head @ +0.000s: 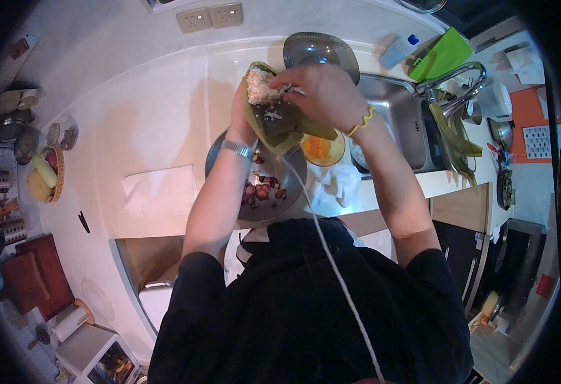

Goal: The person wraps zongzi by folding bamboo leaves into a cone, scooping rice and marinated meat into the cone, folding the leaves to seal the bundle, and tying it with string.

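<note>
My left hand [237, 115] cups a folded green leaf [280, 132] from the left, above a metal bowl. White rice with orange-tinted grains [260, 86] fills the leaf's upper end, and a few loose grains stick lower down. At the rice, my right hand [326, 91] has its fingers bent around what looks like a small metal utensil [288, 90], mostly hidden by the fingers. Below the leaf, the wide metal bowl [290, 206] holds reddish-brown chunks of food [262, 192]. A yellowish bowl [340, 151] with orange contents [316, 148] stands under my right wrist.
A dark glass dish [345, 53] is behind my right hand. The steel sink [396, 115] lies to the right, with a faucet [475, 79] and more long leaves [446, 125]. A white cloth [338, 185] and a white sheet [160, 187] rest on the counter. A white cord [331, 259] hangs down my front.
</note>
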`<state>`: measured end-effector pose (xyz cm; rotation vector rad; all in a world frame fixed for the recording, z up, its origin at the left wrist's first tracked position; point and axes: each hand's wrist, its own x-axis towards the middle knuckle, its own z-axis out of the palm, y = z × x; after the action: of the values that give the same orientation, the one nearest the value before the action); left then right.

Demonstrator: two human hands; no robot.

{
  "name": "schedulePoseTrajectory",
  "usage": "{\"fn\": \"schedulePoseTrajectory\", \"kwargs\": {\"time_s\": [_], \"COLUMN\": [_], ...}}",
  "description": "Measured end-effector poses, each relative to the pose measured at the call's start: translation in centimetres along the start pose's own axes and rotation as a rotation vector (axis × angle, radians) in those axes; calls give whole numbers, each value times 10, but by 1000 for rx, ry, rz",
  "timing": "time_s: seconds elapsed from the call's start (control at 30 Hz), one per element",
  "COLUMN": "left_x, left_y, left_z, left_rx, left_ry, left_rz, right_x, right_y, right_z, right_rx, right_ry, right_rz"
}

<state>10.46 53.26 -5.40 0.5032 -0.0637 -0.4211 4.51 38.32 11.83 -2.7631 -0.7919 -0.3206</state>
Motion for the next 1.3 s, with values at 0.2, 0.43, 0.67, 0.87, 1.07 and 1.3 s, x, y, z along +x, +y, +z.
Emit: {"fn": "schedulePoseTrajectory", "kwargs": {"time_s": [0.2,0.43,0.67,0.87,1.07,1.3], "left_x": [14,-65,-91,-121,-109,-126], "left_y": [42,25,19,26,3,-2], "left_z": [43,86,75,107,57,89], "left_rx": [-363,37,324,48,207,121], "left_ry": [-227,-152,-18,-3,-118,243], "left_rz": [-241,42,135,48,87,56], "right_x": [17,24,25,22,12,9], "right_y": [6,-9,-18,-33,-46,-47], "right_z": [-28,-36,-40,-33,-32,-24], "right_rx": [227,236,285,143,281,382], "right_ry": [-109,-212,-474,-600,-690,-686], "right_rz": [-183,-143,-176,-343,-356,-287]}}
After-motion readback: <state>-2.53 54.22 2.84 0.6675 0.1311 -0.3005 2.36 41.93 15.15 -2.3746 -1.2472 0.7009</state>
